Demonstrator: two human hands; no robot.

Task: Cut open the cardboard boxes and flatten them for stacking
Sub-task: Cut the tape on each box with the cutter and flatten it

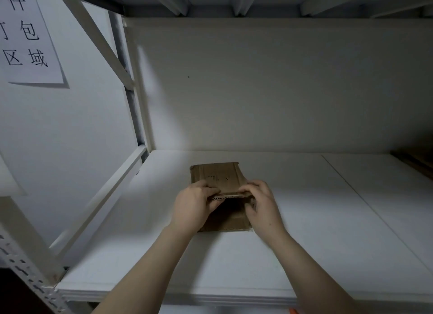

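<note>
A small brown cardboard box [219, 175] lies on the white shelf board [304, 231], near its middle. Its near end is raised, and the corrugated edge of a flap faces me. My left hand [193, 208] pinches the left part of that flap edge. At the right end of the same edge my right hand [263, 207] grips it, thumb underneath. The lower part of the box [232, 222] sits in shadow between my wrists. No cutting tool is visible.
White metal shelving surrounds the spot: a slanted brace and an upright post [138, 98] at the left, another shelf overhead. A paper sign [25, 34] with black characters hangs on the left wall. Brown cardboard [419, 163] shows at the far right edge. Something orange [293, 311] peeks below the shelf front.
</note>
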